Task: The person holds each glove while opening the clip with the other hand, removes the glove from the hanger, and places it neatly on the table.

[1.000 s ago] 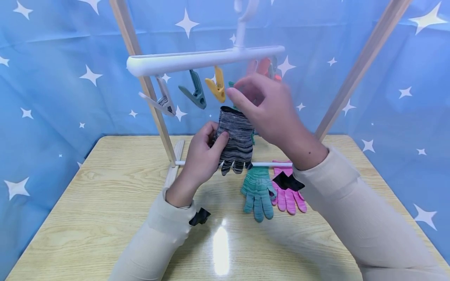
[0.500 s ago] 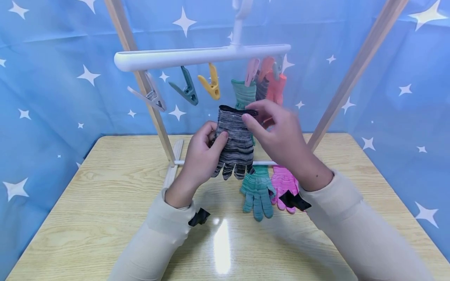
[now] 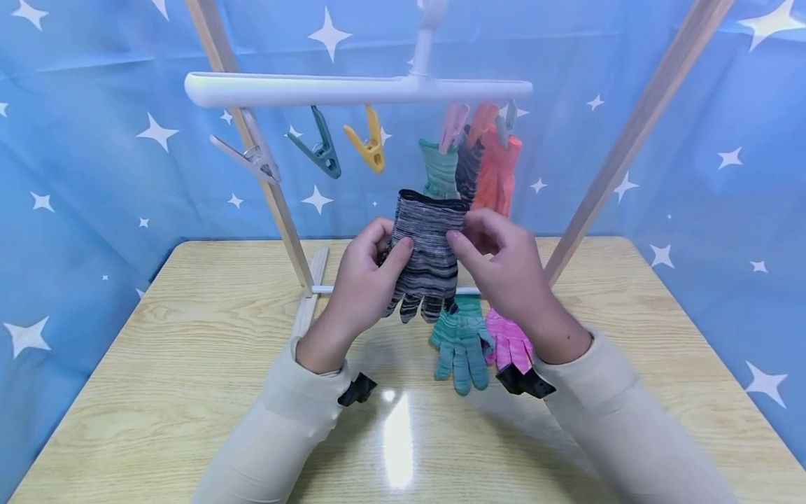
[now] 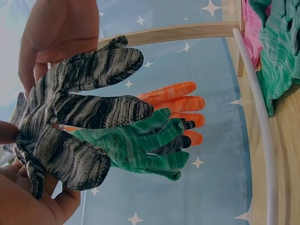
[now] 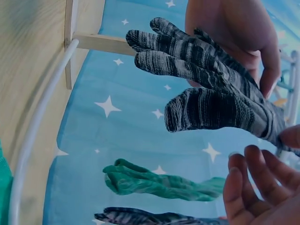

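Observation:
A black-and-grey striped knit glove (image 3: 429, 241) hangs cuff up, fingers down, between my two hands in the head view. My left hand (image 3: 368, 273) grips its left side, thumb across the front. The right hand (image 3: 513, 262) pinches the opposite edge just below the cuff, thumb in front. In both wrist views the fingers of the striped glove (image 4: 101, 103) spread out from the hands. Above it hangs a white hanger (image 3: 302, 89) with a yellow clothespin (image 3: 373, 143), a dark teal clothespin (image 3: 322, 150) and a pale grey clothespin (image 3: 258, 154), none holding anything.
Behind my right hand, clothespins hold a green glove (image 3: 441, 168), a dark striped glove (image 3: 469, 168) and an orange glove (image 3: 499, 171). A teal glove (image 3: 462, 350) and a pink glove (image 3: 508, 339) lie on the table (image 3: 189, 392). Wooden posts (image 3: 642, 133) flank the hanger.
My right hand has come down from beside the clothespins to the glove's cuff, then lower along its right edge. The hanger has swung slightly; the left hand keeps its grip.

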